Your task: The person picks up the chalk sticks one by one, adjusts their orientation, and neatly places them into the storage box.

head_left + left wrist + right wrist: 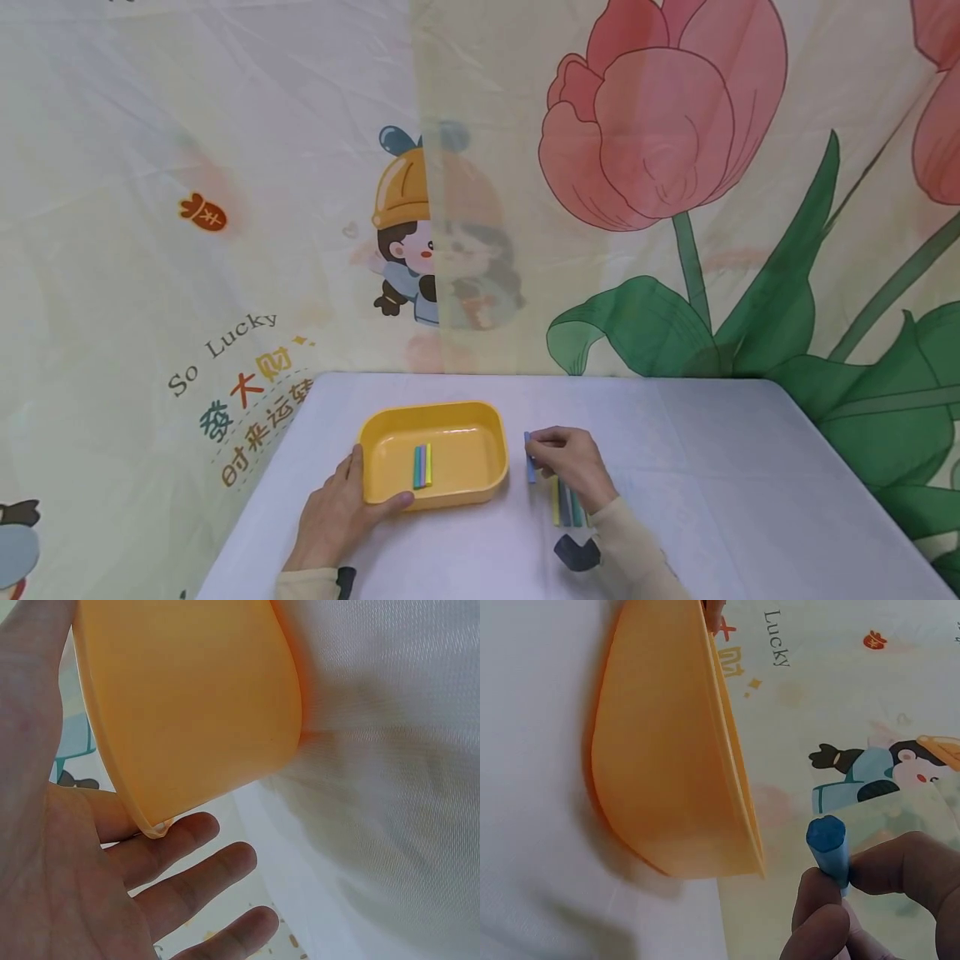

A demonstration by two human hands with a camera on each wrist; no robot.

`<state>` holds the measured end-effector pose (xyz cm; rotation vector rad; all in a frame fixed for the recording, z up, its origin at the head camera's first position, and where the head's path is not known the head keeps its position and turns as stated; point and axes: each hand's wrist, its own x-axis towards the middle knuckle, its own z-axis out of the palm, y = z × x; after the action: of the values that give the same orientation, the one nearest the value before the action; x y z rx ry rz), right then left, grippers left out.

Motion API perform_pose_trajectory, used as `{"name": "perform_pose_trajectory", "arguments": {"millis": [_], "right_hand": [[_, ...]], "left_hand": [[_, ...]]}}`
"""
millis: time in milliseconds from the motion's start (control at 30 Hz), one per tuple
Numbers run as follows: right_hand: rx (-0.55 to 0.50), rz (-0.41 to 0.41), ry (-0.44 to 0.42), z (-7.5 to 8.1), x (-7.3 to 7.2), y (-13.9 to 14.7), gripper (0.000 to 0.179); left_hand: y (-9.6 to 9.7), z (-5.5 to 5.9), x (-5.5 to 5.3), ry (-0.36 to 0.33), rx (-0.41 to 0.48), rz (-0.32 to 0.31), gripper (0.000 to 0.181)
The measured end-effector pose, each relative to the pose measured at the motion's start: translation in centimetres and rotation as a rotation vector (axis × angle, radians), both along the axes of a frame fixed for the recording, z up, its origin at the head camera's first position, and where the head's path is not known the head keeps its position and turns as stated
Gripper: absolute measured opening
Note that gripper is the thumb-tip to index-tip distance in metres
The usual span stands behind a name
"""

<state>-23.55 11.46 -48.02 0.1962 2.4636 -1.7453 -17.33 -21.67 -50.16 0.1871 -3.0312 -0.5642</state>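
Observation:
A yellow plastic tray (480, 498) stands on the table, with a teal stick (417, 468), a purple stick (423, 465) and a yellow stick (429, 464) side by side inside. My left hand (333, 508) holds its near left corner, thumb along the near rim and fingers at the left side; in the left wrist view several fingers extend past the rim. Right of the tray, my right hand (573, 460) pinches a blue stick (829, 844) between thumb and fingers, above the table. Its end looks faceted; whether it is chalk or crayon I cannot tell.
Below the right hand, several coloured sticks (566, 504) lie in a row on the white-covered table (720, 500), partly hidden by the wrist. A dark band (577, 553) shows by the right sleeve. Behind the table hangs a printed cloth (300, 167) with tulips and cartoon figures.

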Motion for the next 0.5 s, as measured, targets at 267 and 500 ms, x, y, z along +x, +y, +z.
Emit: {"name": "perform_pose_trajectory", "arguments": {"millis": [267,500], "right_hand": [[-0.034,0.054,0.031,0.5,-1.1,-2.3,0.03],[-0.097,0.108,0.046,1.2,-2.0,-4.2,0.031]], "left_hand": [[-0.1,-0.1,-0.1,-0.007,0.01,0.007,0.138],[-0.1,-0.1,0.0,0.001,0.016,0.005,0.138]]}}
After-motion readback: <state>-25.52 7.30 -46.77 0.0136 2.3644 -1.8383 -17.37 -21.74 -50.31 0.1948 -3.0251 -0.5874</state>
